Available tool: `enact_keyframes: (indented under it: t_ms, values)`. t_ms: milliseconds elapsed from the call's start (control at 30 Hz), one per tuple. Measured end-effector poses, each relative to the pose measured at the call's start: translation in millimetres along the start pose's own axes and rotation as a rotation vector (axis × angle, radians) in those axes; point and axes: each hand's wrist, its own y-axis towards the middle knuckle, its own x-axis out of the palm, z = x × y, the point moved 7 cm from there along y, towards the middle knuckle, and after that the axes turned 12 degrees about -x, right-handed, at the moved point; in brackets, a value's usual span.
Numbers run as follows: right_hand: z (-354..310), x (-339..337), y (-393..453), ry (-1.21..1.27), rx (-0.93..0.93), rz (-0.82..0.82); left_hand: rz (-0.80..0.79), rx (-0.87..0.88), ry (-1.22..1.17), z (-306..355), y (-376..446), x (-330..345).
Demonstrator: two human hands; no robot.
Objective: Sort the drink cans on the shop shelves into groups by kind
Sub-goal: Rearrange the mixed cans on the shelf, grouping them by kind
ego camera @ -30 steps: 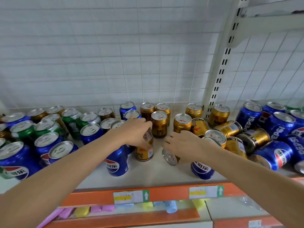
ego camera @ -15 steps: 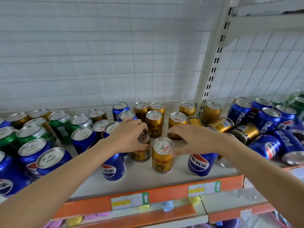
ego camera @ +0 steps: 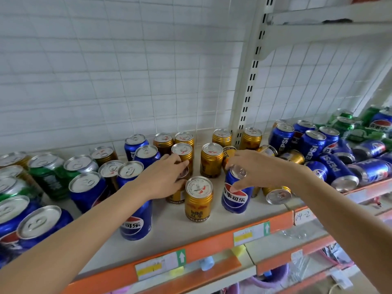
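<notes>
My left hand (ego camera: 167, 177) is closed around a small gold can (ego camera: 176, 195), which is mostly hidden behind the fingers. My right hand (ego camera: 254, 168) grips the top of an upright blue Pepsi can (ego camera: 234, 196). Between the two hands a gold Red Bull can (ego camera: 198, 200) stands free and upright. More gold cans (ego camera: 211, 160) stand behind it near the back wall. Another blue Pepsi can (ego camera: 135, 223) stands under my left forearm. Green cans (ego camera: 51, 179) and blue ones crowd the left end of the shelf (ego camera: 169, 232).
Right of the white slotted post (ego camera: 248, 85), blue Pepsi cans (ego camera: 311, 145) stand and lie in a pile, with green cans (ego camera: 343, 124) behind. A gold can (ego camera: 277, 195) lies on its side near the orange shelf edge (ego camera: 212, 245). A lower shelf holds small items.
My right hand let go of the gold Red Bull can, now standing upright, and moved right onto the blue Pepsi can. My left hand stayed on its gold can.
</notes>
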Motion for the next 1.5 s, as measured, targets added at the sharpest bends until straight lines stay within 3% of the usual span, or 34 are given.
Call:
enact_keyframes:
  t_ms: [267,467,633,800,900,1100,1267,1367,1500]
  values:
    - [-6,-8,56,0.065,0.047,0.243,0.021,0.036,-0.059,-5,-2,2]
    - [21,-10,34,0.277,0.098,0.206,-0.024,0.053,-0.074,-7,-2,4]
    - [69,-10,-19,0.074,0.162,0.143,-0.027,-0.006,-0.064,1,4,-12]
    - [83,19,-37,0.146,0.051,0.105,0.149,0.018,-0.201,67,12,-45]
    - [92,15,-42,0.185,-0.056,0.079,0.137,0.124,-0.193,124,28,-40]
    - [115,30,-79,-0.013,-0.211,-0.183,-0.038,0.123,-0.113,180,63,5]
    - [124,52,-80,-0.425,-0.329,0.012,-0.015,0.028,-0.055,179,57,2]
    - [120,51,-70,-0.476,-0.369,0.129,-0.053,0.008,0.072,174,35,4]
    - [110,51,-56,-0.485,-0.448,0.11,-0.049,-0.029,0.12,155,12,3]
